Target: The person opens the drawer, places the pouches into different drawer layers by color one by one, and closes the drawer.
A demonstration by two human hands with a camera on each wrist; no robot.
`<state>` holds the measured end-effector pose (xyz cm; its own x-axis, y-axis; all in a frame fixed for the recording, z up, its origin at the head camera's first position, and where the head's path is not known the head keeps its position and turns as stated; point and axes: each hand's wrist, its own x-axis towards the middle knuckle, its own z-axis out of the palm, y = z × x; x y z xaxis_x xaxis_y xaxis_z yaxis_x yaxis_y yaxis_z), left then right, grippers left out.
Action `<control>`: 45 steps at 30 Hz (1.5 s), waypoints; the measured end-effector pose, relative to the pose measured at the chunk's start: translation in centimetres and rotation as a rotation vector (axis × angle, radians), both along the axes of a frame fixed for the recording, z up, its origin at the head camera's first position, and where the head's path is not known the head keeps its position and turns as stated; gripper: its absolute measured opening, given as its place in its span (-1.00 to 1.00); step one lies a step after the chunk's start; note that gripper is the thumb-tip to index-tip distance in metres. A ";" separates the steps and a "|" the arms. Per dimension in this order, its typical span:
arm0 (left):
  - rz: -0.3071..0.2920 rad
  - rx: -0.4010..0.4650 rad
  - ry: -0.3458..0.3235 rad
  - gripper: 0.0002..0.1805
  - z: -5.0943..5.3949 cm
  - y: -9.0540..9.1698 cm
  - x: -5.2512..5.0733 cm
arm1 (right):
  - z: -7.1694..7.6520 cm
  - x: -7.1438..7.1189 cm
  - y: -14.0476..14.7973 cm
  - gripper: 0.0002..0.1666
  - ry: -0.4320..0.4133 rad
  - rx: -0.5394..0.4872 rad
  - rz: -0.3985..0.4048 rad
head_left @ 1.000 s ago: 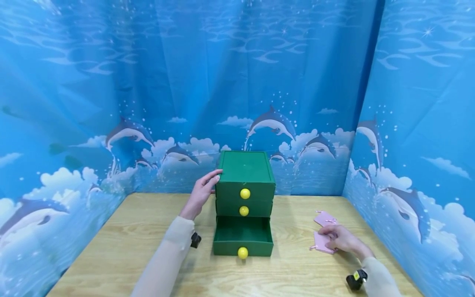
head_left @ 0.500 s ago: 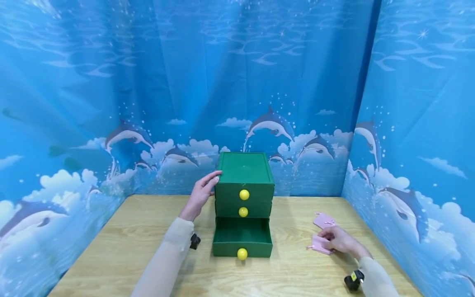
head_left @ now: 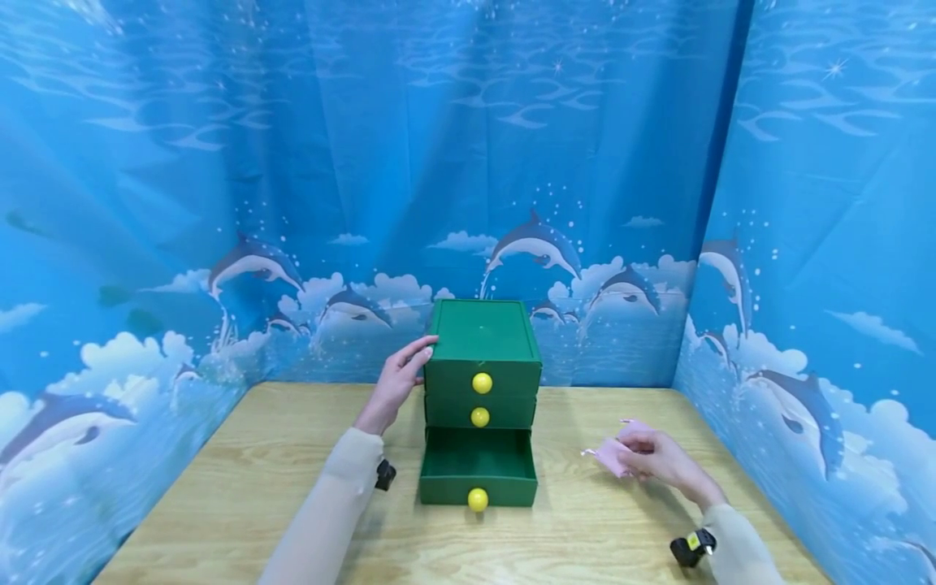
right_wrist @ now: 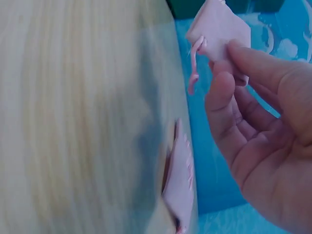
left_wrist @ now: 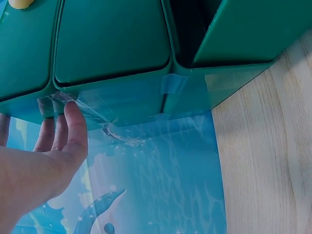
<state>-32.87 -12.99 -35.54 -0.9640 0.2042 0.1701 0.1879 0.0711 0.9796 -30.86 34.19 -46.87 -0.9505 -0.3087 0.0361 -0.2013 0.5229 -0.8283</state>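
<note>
A green drawer cabinet (head_left: 483, 329) with round yellow knobs stands at the middle of the table. Its bottom drawer (head_left: 478, 489) is pulled out, and nothing shows inside. My left hand (head_left: 398, 382) rests against the cabinet's left side near the top, fingers extended; the left wrist view shows fingertips touching the green wall (left_wrist: 122, 100). To the right, my right hand (head_left: 669, 463) pinches a small pink drawstring pouch (head_left: 610, 457) between thumb and fingers, raised off the table. A second pink pouch (right_wrist: 180, 180) lies on the table, partly behind that hand in the head view.
The wooden table (head_left: 307, 455) reaches back to a blue curtain (head_left: 351, 162) printed with dolphins, which also hangs along both sides. Clear tape (left_wrist: 173, 84) runs along the cabinet's side. Each wrist wears a small black camera (head_left: 691, 548).
My right hand has lifted the nearer pink pouch off the table and moved it a little left and away from me. My left hand and the cabinet stay where they were.
</note>
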 end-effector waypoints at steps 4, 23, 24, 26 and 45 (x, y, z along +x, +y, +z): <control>0.001 -0.003 -0.005 -0.52 0.0 0.0 0.0 | 0.7 0.0 -1.4 -0.48 0.013 -0.037 -0.009; 0.037 -0.006 0.024 -0.53 -2.3 0.2 -2.5 | 1.8 0.7 -8.0 -0.45 -0.081 -0.187 0.094; 0.043 -0.004 0.030 -0.54 -2.4 0.2 -2.5 | 1.9 0.7 -8.4 -0.44 -0.082 -0.199 0.097; 0.049 0.000 0.039 -0.55 -2.4 0.1 -2.4 | 2.0 0.6 -9.2 -0.45 -0.083 -0.215 0.100; 0.015 0.006 -0.009 -0.52 -1.2 0.0 -1.3 | 1.3 0.8 -17.0 -0.58 -0.083 -0.334 0.069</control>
<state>-34.14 -12.99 -36.73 -0.9685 0.1885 0.1626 0.1780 0.0676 0.9817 -30.06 17.24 -45.57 -0.9316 -0.3568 0.0691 -0.1513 0.2079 -0.9664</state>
